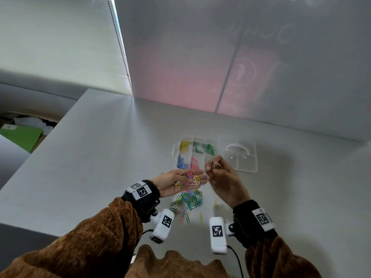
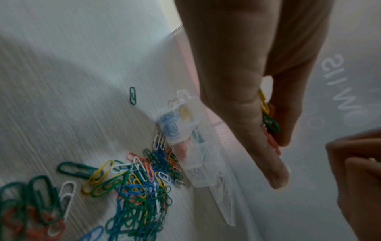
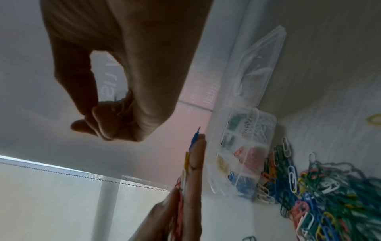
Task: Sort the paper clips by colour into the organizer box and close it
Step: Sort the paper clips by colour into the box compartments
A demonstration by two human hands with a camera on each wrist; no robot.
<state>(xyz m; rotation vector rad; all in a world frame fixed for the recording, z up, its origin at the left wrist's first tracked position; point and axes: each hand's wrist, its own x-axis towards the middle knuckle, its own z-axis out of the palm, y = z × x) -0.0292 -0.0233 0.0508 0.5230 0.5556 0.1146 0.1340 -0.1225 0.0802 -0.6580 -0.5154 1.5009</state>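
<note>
The clear organizer box [image 1: 175, 149] lies open on the table, its lid [image 1: 241, 157] folded out to the right. Its compartments hold yellow [image 1: 184, 145], green [image 1: 205, 148], blue [image 1: 182, 163] and pink clips [image 1: 194, 165]; white clips [image 3: 257, 127] fill the near-right one. My left hand [image 1: 200, 179] is palm up in front of the box, carrying several mixed clips [image 1: 190, 177] on nearly straight fingers [image 3: 195, 163]. My right hand [image 1: 214, 165] hovers over the box's near-right corner, thumb and fingertips [image 3: 92, 117] pinched on a small clip whose colour I cannot make out.
A loose pile of mixed clips [image 1: 190, 199] lies on the table under my hands. Stray yellow clips [image 1: 216, 204] sit to its right, and one green clip [image 2: 133, 95] lies off to the left. The table edge [image 1: 50, 147] drops away on the left. A wall stands behind the box.
</note>
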